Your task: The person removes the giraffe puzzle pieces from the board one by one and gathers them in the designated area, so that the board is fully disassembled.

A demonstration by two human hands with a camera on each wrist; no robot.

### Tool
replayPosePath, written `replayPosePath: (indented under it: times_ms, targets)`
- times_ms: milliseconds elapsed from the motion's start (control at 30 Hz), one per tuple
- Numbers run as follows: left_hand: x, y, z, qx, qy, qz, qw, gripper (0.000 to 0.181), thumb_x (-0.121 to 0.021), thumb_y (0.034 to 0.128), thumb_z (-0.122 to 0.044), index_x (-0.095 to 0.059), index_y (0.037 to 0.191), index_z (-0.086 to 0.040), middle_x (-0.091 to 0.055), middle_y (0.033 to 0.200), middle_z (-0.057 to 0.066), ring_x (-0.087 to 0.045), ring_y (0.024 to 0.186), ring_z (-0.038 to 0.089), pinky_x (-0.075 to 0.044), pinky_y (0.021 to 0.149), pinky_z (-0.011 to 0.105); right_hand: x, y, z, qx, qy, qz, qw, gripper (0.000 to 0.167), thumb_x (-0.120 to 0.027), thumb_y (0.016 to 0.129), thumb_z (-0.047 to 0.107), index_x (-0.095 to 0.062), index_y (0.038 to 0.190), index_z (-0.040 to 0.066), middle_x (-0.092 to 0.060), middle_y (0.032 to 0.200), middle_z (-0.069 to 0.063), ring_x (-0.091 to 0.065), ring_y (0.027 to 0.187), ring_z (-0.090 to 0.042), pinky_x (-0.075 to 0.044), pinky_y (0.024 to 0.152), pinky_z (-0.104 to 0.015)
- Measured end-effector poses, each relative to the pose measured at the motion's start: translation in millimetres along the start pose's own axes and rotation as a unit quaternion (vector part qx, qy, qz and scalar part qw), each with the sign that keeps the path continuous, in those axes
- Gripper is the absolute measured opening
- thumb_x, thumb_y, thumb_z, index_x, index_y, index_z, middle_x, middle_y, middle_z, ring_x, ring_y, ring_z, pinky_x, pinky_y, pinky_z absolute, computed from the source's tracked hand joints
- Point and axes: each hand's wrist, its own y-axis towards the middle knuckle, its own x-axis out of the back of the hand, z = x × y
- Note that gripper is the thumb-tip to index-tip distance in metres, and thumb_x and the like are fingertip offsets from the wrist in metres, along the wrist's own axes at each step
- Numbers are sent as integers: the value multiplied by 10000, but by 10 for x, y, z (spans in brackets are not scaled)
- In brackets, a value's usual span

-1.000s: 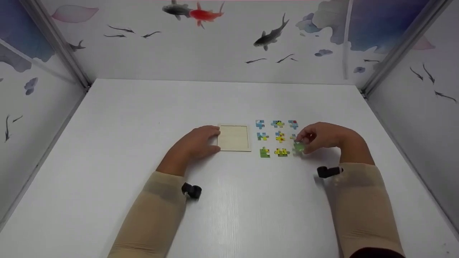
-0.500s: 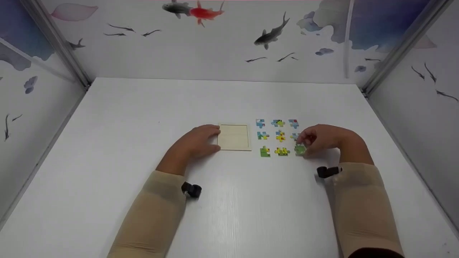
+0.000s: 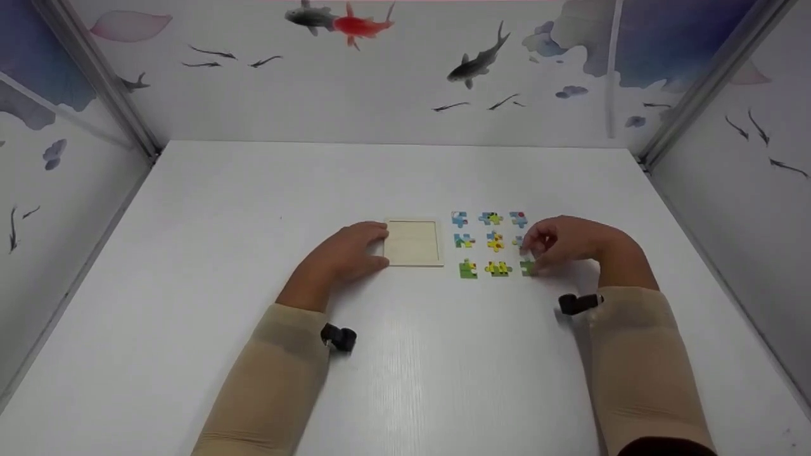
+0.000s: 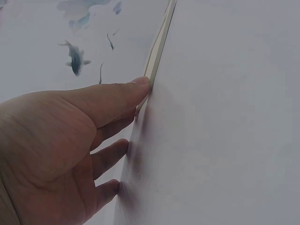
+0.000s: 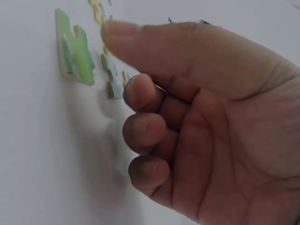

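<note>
A shallow wooden puzzle tray [image 3: 412,243] lies on the white table. My left hand [image 3: 345,253] is at its left side, thumb and fingertips touching the rim with fingers nearly straight. Jigsaw pieces in blue, yellow and green lie in rows to the right of the tray, among them a yellow piece [image 3: 495,241]. My right hand [image 3: 570,240] hovers by the lower right green corner piece [image 5: 75,49], which lies flat. In the right wrist view the thumb stands apart from that piece and the other fingers are loosely curled; the index finger is mostly hidden.
White table [image 3: 380,354] surface stretches around the pieces. A back wall [image 3: 393,95] painted with fish and side walls close in the table. A small black camera [image 3: 340,337] sits on the left sleeve, another black camera [image 3: 578,304] on the right.
The green corner piece, blurred at my right fingers a second ago, now lies flat, shifted slightly toward me. The right hand has moved only a little; the left hand and tray stay still.
</note>
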Motion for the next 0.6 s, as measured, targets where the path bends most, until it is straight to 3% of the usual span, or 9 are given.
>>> replayPosePath:
  times_ms: [300,600]
  targets:
    - [-10,26,-22,9,163,51,9999,685,-674,1043,-313,-412,1660,-170,-349,1761,29,-272,1664,275,-241,1368,483,-68,49,295,523,24,-639,9966,406,-878,883,321,-716,1219,160,-571,888,-21,-540,918,-238,-471,769,-358]
    - [-27,49,-16,106,118,-8,9999,687,-675,1045,-312,-405,1665,-187,-340,1766,11,-274,1664,267,-243,1367,485,-235,226,734,698,116,-651,9954,429,-866,901,358,-717,1260,177,-601,934,-44,-569,948,-251,-512,780,-352]
